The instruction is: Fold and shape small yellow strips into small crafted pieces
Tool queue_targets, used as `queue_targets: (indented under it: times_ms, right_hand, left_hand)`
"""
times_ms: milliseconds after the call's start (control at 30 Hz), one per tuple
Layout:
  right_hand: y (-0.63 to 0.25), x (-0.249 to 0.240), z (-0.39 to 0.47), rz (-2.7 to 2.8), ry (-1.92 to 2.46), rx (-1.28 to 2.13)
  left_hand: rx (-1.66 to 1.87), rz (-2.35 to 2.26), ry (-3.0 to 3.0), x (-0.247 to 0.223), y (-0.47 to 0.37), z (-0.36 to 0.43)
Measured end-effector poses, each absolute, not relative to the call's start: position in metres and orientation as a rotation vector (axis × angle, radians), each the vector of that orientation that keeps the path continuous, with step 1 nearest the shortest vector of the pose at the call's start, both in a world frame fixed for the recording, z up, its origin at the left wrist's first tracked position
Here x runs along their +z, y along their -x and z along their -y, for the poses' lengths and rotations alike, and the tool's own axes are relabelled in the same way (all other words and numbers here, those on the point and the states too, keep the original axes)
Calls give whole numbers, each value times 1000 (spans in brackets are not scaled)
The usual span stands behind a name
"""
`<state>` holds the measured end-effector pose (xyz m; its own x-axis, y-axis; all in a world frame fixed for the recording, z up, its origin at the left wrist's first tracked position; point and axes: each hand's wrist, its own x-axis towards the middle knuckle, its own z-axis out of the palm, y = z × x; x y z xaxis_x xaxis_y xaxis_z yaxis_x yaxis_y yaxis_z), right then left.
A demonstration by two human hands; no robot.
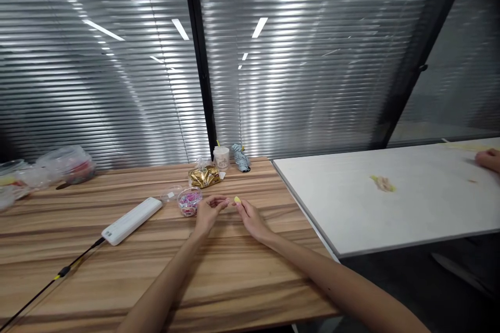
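My right hand (252,221) pinches a small yellow piece (237,200) between thumb and fingers, above the wooden table. Close by on its left, my left hand (209,214) has thumb and fingertips together. Whatever those fingertips hold, if anything, is too small to make out. Just left of my left hand stands a clear round tub (189,203) filled with tiny pink and purple pieces. A clear lid (171,194) with a white label lies beside that tub.
A white power strip (133,220) with a black cable lies left on the wooden table (242,281). Behind are a gold packet (204,177), a white cup (221,158) and a grey-blue pouch (240,158). Another person's hand (488,159) rests over the white table (332,192).
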<state>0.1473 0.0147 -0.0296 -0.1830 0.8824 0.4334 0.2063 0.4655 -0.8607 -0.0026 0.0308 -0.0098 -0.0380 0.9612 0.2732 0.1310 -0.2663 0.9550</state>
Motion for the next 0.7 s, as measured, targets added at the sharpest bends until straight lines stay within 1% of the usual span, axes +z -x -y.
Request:
queue_targets:
  times_ms: [200,433,700]
  right_hand:
    - [-148,-27,-13,1701,1040,715]
    - [-148,-26,-14,1717,991,833]
    - [-148,-30,-16,1687,991,837]
  left_hand:
    - [1299,-1136,-1419,-5,0,-27]
    - [1246,-1072,-1443,-1,0,-25]
    - [1244,-1089,-1484,-4,2,-26]
